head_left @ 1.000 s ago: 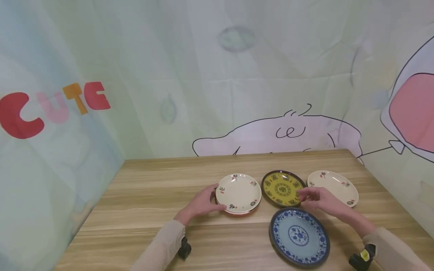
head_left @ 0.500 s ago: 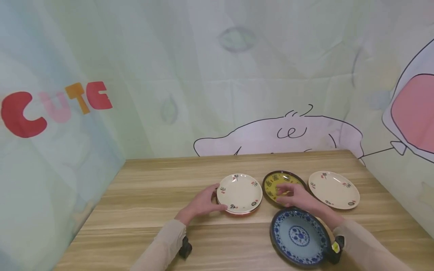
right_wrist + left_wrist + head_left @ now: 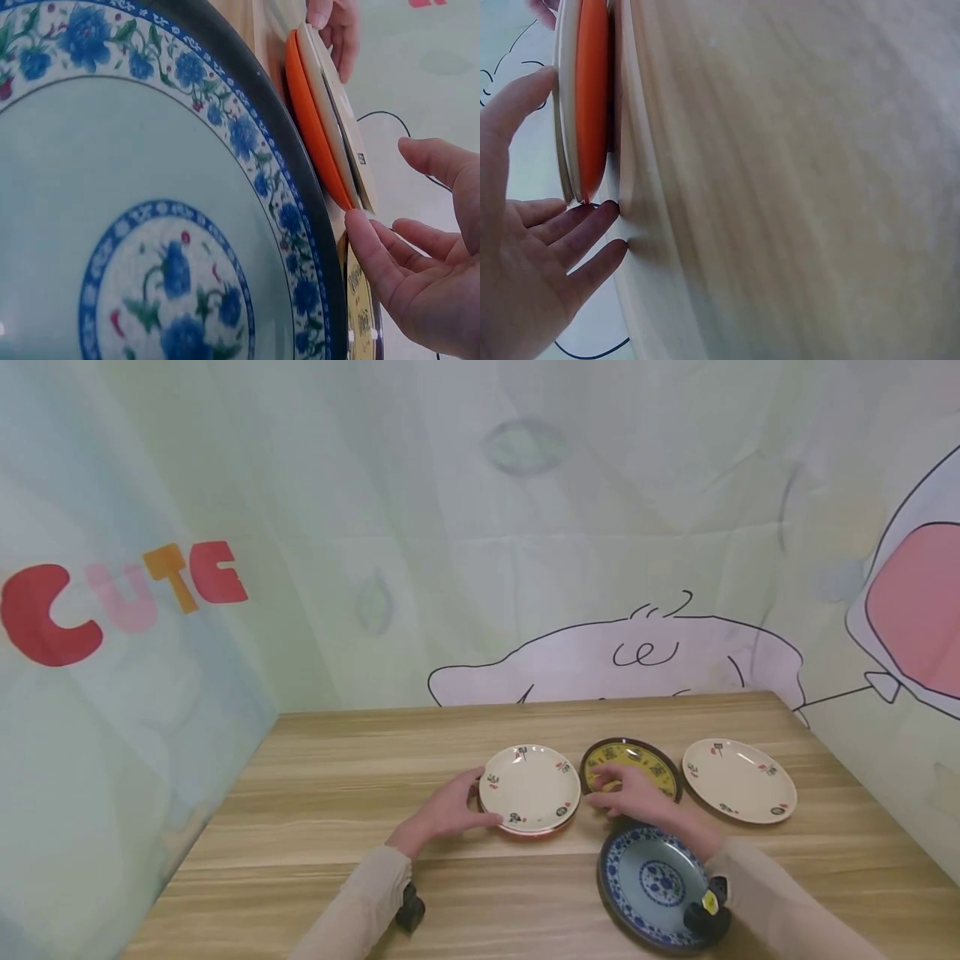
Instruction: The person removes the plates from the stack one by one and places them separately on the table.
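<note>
**Low and just right of center in the head view, a stack of plates (image 3: pixel 528 787) sits between a left hand (image 3: pixel 442 810) and a right hand (image 3: pixel 630 793).**

The left hand is the nearer: it is spread at the stack's left rim, its thumb on the lower left edge and its fingers reaching toward the upper left. The right hand, its fingers loosely bent and holding nothing, hovers over the lower part of a yellow plate (image 3: pixel 656 764). From it, the stack lies directly toward the left of the frame, just beside the fingertips. The stack is round, so it has no long axis to line up with.

Farther out, a blue-and-white plate (image 3: pixel 637 881) lies below the right hand, partly covered by a dark wrist device (image 3: pixel 708 914). An oval plate (image 3: pixel 738 781) slants down toward the right. All rest on a wooden table (image 3: pixel 360 743).

From above, the head view shows mostly the cream top plate. The left wrist view shows the layers edge-on: cream above, with an orange plate (image 3: pixel 592 97) underneath. In the right wrist view a fingertip overlaps the stack's edge; whether it touches, I cannot tell.
</note>
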Demonstrator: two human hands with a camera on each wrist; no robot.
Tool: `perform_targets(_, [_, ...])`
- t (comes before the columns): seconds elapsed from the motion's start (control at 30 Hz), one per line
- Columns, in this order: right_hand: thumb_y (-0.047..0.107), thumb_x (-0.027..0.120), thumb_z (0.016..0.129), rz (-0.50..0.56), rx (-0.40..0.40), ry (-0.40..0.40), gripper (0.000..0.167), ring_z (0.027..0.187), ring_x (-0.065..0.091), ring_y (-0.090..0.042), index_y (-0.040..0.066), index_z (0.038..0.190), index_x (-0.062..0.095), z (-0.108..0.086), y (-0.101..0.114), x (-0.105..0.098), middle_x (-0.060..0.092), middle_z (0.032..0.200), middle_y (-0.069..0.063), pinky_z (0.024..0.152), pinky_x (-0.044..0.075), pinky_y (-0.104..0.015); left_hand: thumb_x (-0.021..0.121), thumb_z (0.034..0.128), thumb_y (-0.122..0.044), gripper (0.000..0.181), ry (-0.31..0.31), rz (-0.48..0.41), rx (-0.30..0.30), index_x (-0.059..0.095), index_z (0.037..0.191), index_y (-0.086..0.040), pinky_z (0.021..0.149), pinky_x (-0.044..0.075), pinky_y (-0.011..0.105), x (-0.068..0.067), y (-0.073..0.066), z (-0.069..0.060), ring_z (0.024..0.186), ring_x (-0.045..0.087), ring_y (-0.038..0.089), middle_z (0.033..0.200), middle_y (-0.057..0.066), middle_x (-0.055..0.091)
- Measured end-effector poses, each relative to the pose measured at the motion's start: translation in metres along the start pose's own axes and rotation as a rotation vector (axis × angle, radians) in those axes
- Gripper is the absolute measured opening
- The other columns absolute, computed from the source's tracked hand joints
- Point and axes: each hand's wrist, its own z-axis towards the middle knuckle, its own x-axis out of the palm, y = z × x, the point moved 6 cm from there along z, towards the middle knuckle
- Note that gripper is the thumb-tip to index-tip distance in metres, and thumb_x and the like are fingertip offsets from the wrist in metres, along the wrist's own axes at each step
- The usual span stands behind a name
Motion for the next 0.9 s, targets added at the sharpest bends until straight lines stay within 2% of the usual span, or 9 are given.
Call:
perform_targets(0.4, [0.014,0.072,0.074,0.005,0.065,-0.024,0.057,0.070,0.060,-0.015,-0.003,0.124,0.050,0.006,0.008,0.014,0.057,0.104,-0.013,0.060,0.055,-0.028,0.073,0.0701,-0.045,0.086,0.004,0.010,0.000,0.037,0.136,-0.003,0.103,0.033,0.042,-0.003,-0.002,-0.001,0.117,0.047,0.025,0.132,0.012,0.047])
perform_targets(0.63, [0.012,0.070,0.075,-0.011,0.086,-0.034,0.054,0.068,0.061,-0.015,-0.003,0.124,0.050,0.008,0.008,0.018,0.056,0.112,-0.017,0.060,0.054,-0.028,0.073,0.0697,-0.046,0.087,0.001,0.003,-0.006,0.036,0.137,-0.004,0.104,0.033,0.042,-0.002,0.001,0.001,0.117,0.047,0.024,0.132,0.012,0.047])
perform_targets(0.9, [0.007,0.067,0.077,0.023,0.037,0.012,0.053,0.065,0.061,-0.016,-0.003,0.126,0.049,0.009,0.006,0.021,0.055,0.117,-0.016,0.057,0.053,-0.029,0.073,0.0711,-0.044,0.085,-0.008,-0.023,-0.024,0.037,0.136,-0.002,0.103,0.034,0.044,-0.002,0.000,0.001,0.116,0.049,0.027,0.133,0.015,0.045])
